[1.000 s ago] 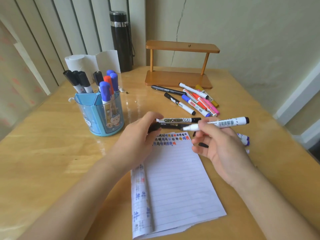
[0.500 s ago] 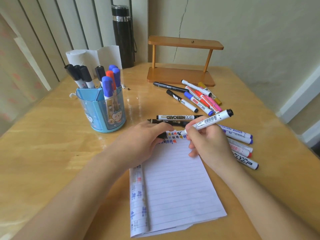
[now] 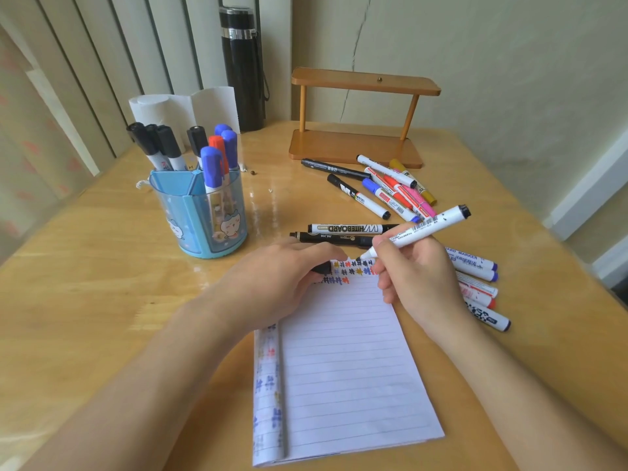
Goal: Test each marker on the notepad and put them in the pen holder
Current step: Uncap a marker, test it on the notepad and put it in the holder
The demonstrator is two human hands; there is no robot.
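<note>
Some markers (image 3: 210,164) are in the pen holder (image 3: 190,229), loose markers (image 3: 390,190) wait; right hand (image 3: 419,283) holds a white marker (image 3: 424,229), left hand (image 3: 272,283) its cap (image 3: 322,268).

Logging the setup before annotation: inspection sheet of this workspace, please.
Surface: light wooden table, glossy.
Job's things: lined white notepad, colour marks along its top edge; blue translucent pen holder holding capped markers; loose markers lying beyond and right of the notepad.
Clutter: black flask, wooden two-tier stand, white paper roll, all at the far edge.
Hands: right hand grips a white marker, tip on the notepad's top edge; left hand rests on the notepad's corner, fingers over a black cap.
Cables: nothing seen.
Surroundings: vertical blinds on the left, cracked cream wall behind.
</note>
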